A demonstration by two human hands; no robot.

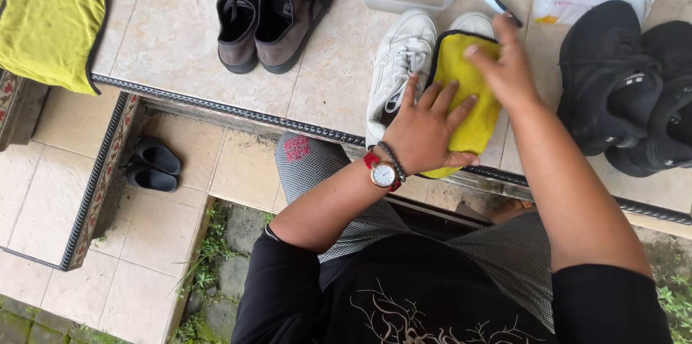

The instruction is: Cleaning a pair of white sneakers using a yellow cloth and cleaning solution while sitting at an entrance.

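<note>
both hands [461, 99] flat on soft yellow cloth [465, 77]

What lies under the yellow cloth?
Under the yellow microfibre cloth, only a white shoe's toe shows; the rest is covered. Both the left hand and right hand press on it.

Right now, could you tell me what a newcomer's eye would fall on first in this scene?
Probably the bright yellow cloth at centre, pressed over a white shoe by the left hand and the right hand, beside the other white shoe. Next, the brown shoes on the tiled ledge further left, and the black shoes at the right edge. A second yellow cloth lies far left.
</note>
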